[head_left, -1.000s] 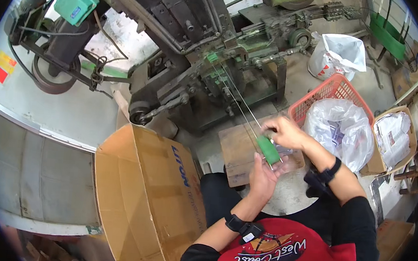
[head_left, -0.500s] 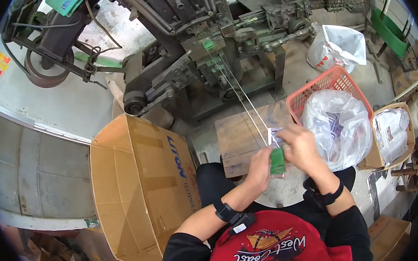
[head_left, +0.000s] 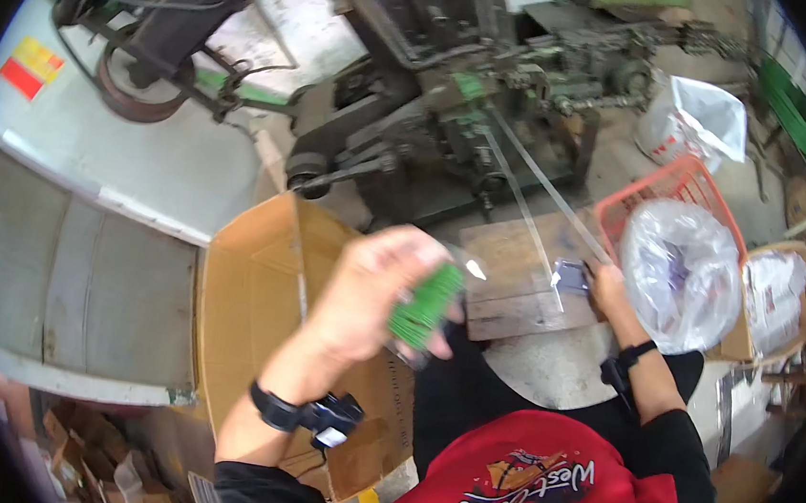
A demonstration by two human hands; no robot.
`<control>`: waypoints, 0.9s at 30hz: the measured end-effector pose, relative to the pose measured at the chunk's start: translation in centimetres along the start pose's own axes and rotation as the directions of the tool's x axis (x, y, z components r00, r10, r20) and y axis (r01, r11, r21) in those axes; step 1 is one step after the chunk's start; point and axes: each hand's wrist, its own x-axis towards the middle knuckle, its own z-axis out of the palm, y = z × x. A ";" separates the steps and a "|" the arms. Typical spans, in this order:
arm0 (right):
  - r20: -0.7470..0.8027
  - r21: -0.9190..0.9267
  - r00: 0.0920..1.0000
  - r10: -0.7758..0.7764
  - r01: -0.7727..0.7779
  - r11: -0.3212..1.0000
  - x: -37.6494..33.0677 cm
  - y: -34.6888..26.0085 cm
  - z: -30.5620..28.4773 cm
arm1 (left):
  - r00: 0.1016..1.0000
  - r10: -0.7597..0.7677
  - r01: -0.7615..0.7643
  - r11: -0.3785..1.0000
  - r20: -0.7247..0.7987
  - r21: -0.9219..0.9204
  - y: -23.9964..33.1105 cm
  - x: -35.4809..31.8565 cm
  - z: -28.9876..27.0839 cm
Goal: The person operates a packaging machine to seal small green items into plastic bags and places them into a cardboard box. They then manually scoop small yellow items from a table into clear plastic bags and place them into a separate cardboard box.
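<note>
My left hand [head_left: 375, 292] is raised over the right side of the big cardboard box, its fingers closed around a green stack of thin pieces [head_left: 427, 306] with a ridged face. At the near end of two thin pale rails [head_left: 522, 204], my right hand [head_left: 608, 287] has its fingertips at the edge of a small dark purplish flat piece [head_left: 571, 277]. This piece lies over the wooden board [head_left: 503, 308]. The right-hand rail runs up to my right fingers; whether they also touch it is hidden. Some blur covers my left hand.
The open cardboard box [head_left: 248, 267] stands to the left. A dark machine [head_left: 431, 149] fills the far side. On the right are a red plastic basket [head_left: 672, 184], a clear bag [head_left: 670, 318] with purple pieces, a smaller carton [head_left: 735, 348] and a white sack [head_left: 663, 126].
My left hand has moved left and up with the green stack, away from the rails. My right hand has shifted right, apart from the left. The whole view has turned and shifted somewhat.
</note>
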 end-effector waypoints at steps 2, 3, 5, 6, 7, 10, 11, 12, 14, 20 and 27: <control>-0.202 0.078 0.957 -0.208 0.228 0.971 0.0 0.5 0.4 | 0.955 0.140 -0.136 0.990 -0.260 0.033 1.7 -2.3 -5.4; -0.109 0.077 0.992 -0.059 0.068 0.995 -0.5 2.5 1.5 | 0.922 0.144 -0.137 0.990 -0.358 0.046 2.4 -2.7 -8.0; -0.117 0.080 0.990 0.077 -0.068 0.994 -1.0 1.5 2.0 | 0.837 0.224 -0.211 0.974 -0.500 0.084 2.0 -4.5 -13.3; -0.108 0.128 0.982 0.156 -0.142 0.982 -1.0 1.7 2.6 | 0.788 0.251 -0.248 0.965 -0.563 0.083 1.0 -5.3 -15.9; -0.154 -0.008 0.988 -0.008 0.007 1.000 -0.9 0.6 1.9 | 0.753 0.237 -0.236 0.968 -0.613 0.084 -0.3 -6.2 -18.5; -0.163 -0.229 0.976 -0.141 0.101 0.968 -0.2 1.6 2.9 | 0.658 0.199 -0.280 0.960 -0.727 0.009 -5.9 -7.3 -25.7; -0.201 -0.331 0.957 -0.211 0.136 0.934 -0.2 1.6 3.5 | 0.615 0.209 -0.282 0.959 -0.760 0.035 -8.1 -7.3 -27.7; -0.235 -0.432 0.930 -0.282 0.160 0.888 -0.3 1.8 3.9 | 0.577 0.181 -0.242 0.969 -0.797 0.045 -10.7 -7.2 -29.6; -0.165 -0.424 0.967 -0.193 0.107 0.899 0.2 4.7 5.3 | 0.520 0.105 -0.185 0.983 -0.848 0.008 -16.1 -5.7 -32.8; 0.296 -0.443 0.939 -0.173 0.296 0.846 2.1 1.0 0.8 | 0.414 0.021 0.017 0.999 -0.910 0.031 -35.1 -0.9 -36.1; 0.265 -0.463 0.921 -0.285 0.381 0.801 2.9 -4.6 -1.4 | 0.338 -0.033 0.128 0.992 -0.941 0.012 -50.0 5.2 -33.5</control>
